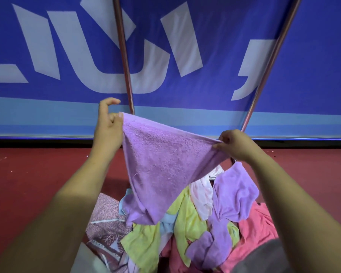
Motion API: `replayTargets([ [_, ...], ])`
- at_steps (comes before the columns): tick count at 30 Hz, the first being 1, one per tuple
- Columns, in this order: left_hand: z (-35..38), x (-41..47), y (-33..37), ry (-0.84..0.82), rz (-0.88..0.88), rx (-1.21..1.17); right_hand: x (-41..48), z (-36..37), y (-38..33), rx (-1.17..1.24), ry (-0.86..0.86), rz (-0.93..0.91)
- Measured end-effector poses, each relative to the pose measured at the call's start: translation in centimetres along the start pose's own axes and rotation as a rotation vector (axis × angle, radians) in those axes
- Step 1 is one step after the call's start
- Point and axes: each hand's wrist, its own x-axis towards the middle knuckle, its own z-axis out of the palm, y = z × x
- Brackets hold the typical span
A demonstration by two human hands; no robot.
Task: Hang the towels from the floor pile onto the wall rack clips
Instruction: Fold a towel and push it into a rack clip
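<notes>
A lilac towel (158, 162) is stretched between my two hands above the floor pile (185, 223). My left hand (107, 125) pinches its upper left corner, with the other fingers raised. My right hand (234, 144) pinches the right corner, lower down. The towel's bottom tip hangs down onto the pile of yellow, lilac, pink and pale blue towels. Two metal rack poles (124, 56) (268, 62) rise behind the towel. No clips are in view.
A blue banner with large white letters (175, 46) covers the wall behind the poles. The floor (37, 174) is dark red. A patterned pink cloth (104, 223) lies at the pile's left edge.
</notes>
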Motion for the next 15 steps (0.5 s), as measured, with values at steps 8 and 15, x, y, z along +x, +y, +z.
replayTargets([
  [8,-0.2,0.4,0.1,-0.003,-0.048,-0.010,0.2,-0.6,-1.1,0.216,0.409,-0.040],
  [15,-0.7,1.5,1.4,-0.053,-0.021,-0.033,-1.2,-4.7,-5.0,0.737,0.519,-0.219],
])
